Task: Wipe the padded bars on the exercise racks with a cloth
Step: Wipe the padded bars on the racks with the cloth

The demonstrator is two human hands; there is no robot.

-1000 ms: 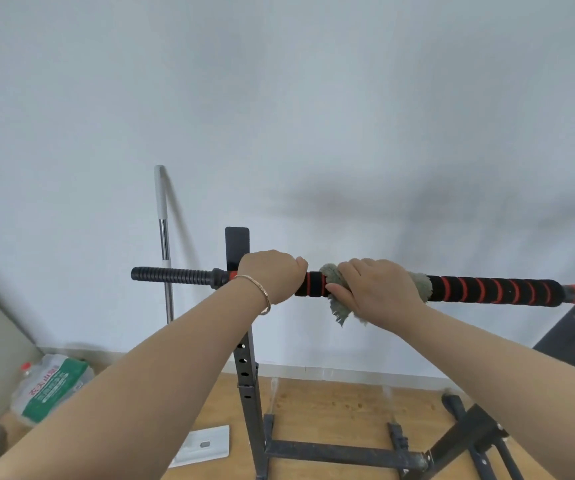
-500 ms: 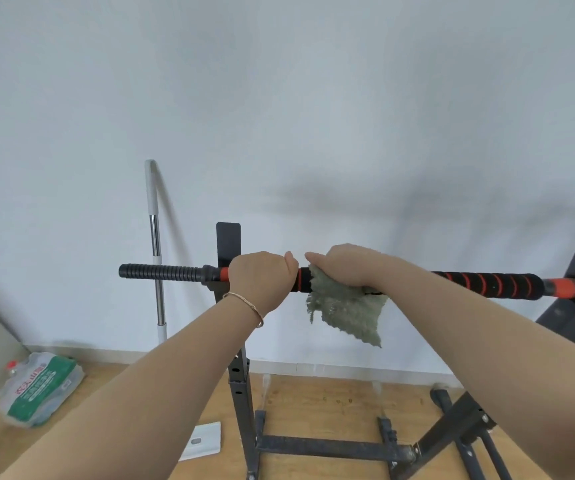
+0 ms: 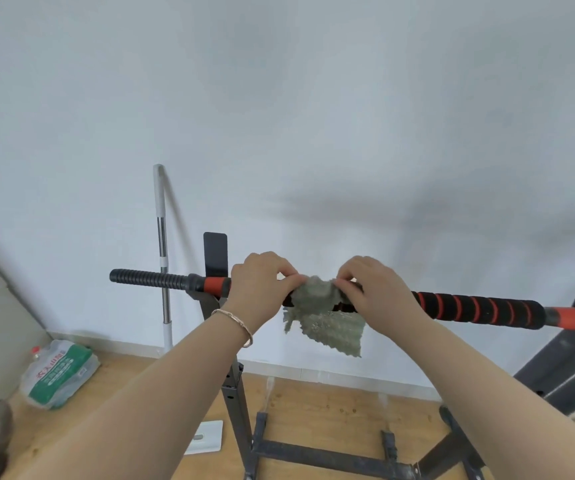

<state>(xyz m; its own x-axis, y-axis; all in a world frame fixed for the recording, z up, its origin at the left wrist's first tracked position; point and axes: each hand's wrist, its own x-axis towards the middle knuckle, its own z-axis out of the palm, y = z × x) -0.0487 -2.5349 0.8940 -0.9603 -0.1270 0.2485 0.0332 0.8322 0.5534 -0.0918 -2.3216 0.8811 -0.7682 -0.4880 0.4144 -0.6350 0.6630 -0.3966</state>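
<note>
The cloth (image 3: 324,317), grey-green, lies draped over the padded bar (image 3: 480,308). It is bunched between the two sets of fingertips, and its free corner hangs below them. The left hand (image 3: 261,289) and the right hand (image 3: 372,292) each pinch its upper fold with curled fingers and thumb. The cloth appears light, limp and liable to slip. The foam sleeve probably yields over a rigid core. A firmer hold would likely be to wrap the cloth round the bar beneath a closed palm.

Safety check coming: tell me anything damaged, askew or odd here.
The cloth hanging over the bar has a ragged, frayed lower edge. A bottle lies on its side on the floor by the left wall. Nothing else stands out.
</note>
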